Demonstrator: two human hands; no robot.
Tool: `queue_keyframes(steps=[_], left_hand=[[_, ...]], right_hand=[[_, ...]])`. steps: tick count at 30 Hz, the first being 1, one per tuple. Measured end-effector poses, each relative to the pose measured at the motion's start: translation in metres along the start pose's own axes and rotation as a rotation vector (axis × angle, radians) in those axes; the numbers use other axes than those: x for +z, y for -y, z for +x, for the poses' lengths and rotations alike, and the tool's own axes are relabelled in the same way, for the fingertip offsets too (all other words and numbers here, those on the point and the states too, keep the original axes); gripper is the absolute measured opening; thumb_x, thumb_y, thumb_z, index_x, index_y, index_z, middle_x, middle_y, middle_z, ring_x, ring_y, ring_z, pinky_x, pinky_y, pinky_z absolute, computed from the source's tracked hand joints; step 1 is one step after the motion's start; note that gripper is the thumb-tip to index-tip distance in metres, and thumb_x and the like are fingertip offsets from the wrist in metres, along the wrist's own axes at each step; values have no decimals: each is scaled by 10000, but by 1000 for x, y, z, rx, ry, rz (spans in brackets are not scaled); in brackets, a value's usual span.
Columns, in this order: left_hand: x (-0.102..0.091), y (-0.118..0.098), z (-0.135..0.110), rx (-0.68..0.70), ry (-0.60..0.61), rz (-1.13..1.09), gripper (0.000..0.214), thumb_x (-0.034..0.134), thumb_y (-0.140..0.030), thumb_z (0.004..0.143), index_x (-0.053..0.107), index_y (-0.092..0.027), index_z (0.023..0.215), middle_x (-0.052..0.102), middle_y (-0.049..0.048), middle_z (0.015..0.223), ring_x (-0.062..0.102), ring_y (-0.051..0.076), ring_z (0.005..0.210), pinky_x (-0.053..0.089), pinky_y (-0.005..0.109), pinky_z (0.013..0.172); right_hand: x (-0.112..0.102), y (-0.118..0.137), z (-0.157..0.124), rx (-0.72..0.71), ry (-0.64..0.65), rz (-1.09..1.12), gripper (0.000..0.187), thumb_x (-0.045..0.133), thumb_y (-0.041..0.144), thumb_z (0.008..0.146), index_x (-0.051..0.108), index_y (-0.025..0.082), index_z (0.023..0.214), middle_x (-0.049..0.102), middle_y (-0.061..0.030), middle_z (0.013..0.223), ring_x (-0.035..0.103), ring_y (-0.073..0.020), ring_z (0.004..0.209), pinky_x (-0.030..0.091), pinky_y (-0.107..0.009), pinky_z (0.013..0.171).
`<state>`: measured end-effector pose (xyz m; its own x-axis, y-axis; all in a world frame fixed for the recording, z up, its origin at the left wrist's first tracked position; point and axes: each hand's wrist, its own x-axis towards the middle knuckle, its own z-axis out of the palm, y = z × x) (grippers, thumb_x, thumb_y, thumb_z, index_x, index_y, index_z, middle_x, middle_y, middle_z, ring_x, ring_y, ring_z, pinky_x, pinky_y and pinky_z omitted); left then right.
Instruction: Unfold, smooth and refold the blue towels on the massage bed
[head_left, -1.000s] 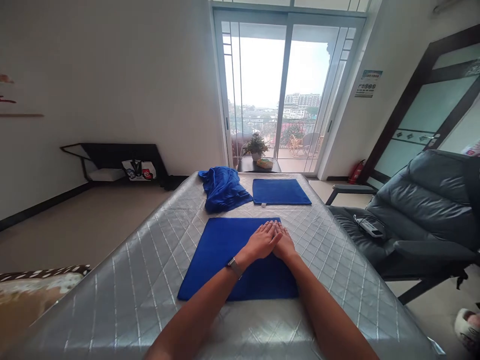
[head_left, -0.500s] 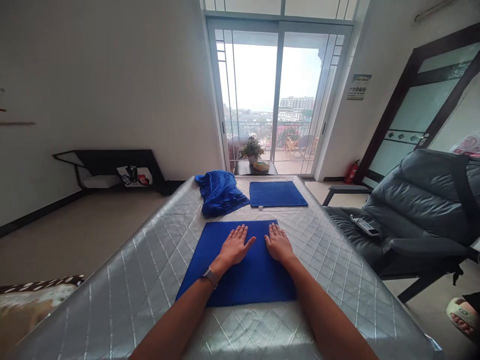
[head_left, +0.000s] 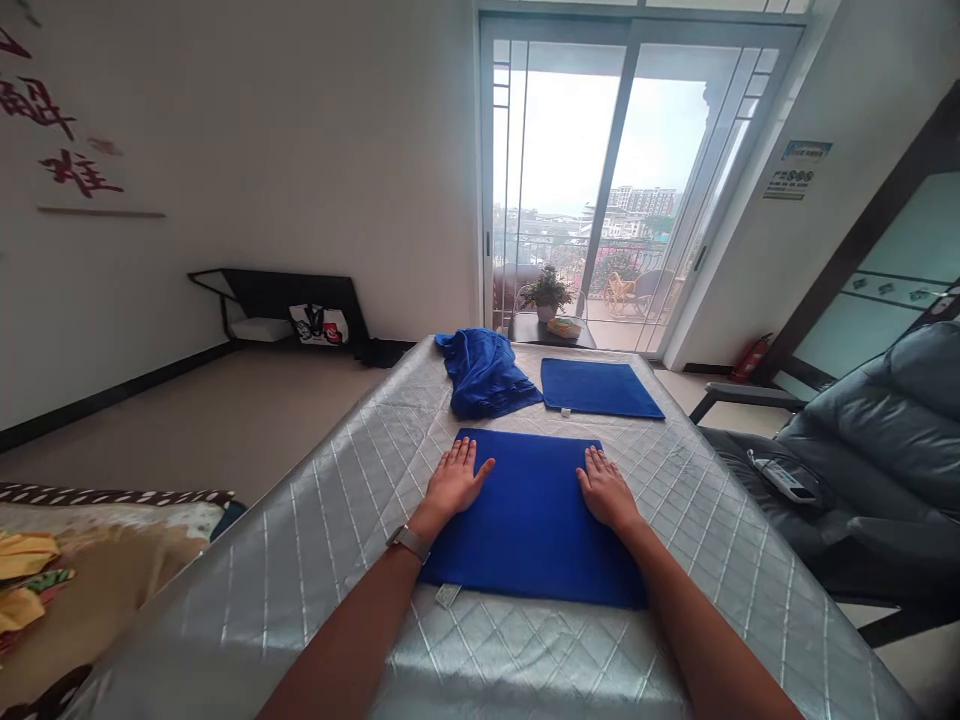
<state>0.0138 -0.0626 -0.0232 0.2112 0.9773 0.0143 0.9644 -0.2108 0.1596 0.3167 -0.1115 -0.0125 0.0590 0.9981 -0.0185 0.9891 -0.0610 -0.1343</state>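
Note:
A folded blue towel (head_left: 534, 520) lies flat on the silver quilted table (head_left: 315, 560) in front of me. My left hand (head_left: 453, 480) rests palm down on its left edge, fingers spread, with a watch on the wrist. My right hand (head_left: 604, 488) lies flat on the towel's right edge, fingers stretched out. Neither hand holds anything. Farther back sit a crumpled blue cloth (head_left: 484, 374) and a second folded blue towel (head_left: 598, 387), side by side.
A dark leather recliner (head_left: 862, 450) stands close on the right with a remote (head_left: 781, 477) on its seat. A patterned cushion (head_left: 90, 560) is at the lower left. A glass sliding door (head_left: 607, 200), a small plant table (head_left: 549, 322) and a black low shelf (head_left: 292, 310) are beyond the table.
Both hands slid apart from the towel's middle to its left and right edges, staying flat on it. The camera view turned to the left.

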Motion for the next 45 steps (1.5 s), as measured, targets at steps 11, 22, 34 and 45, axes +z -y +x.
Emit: queue_keyframes(steps=[11,22,34,45], left_hand=[[3,0,0,23,-24,-41,876,74,-671,1001,242,-53,1600,183,169,1675,161,277,1557,150,443,1261],[3,0,1,24,-36,-58,880,56,-677,995,259,-70,1598,209,166,1671,170,279,1555,167,456,1258],[-9,-7,-8,3,-168,58,867,114,-649,1014,305,-14,1572,263,198,1651,203,295,1547,144,437,1270],[17,-174,-34,635,-110,-144,754,120,-600,1049,340,-103,1572,341,138,1632,254,230,1533,223,403,1257]], right_hand=[[0,0,0,5,-20,-26,677,188,403,1033,229,37,1601,193,-121,1682,128,-202,1557,118,-373,1254],[3,-1,-32,-15,-2,-75,681,168,410,1039,223,24,1599,187,-128,1680,114,-221,1559,124,-396,1257],[2,3,-35,17,44,-17,691,172,429,1039,183,40,1610,133,-104,1692,87,-221,1562,88,-390,1260],[6,-4,-39,-71,5,-30,643,265,270,1000,235,50,1604,132,-129,1687,102,-235,1560,119,-397,1258]])
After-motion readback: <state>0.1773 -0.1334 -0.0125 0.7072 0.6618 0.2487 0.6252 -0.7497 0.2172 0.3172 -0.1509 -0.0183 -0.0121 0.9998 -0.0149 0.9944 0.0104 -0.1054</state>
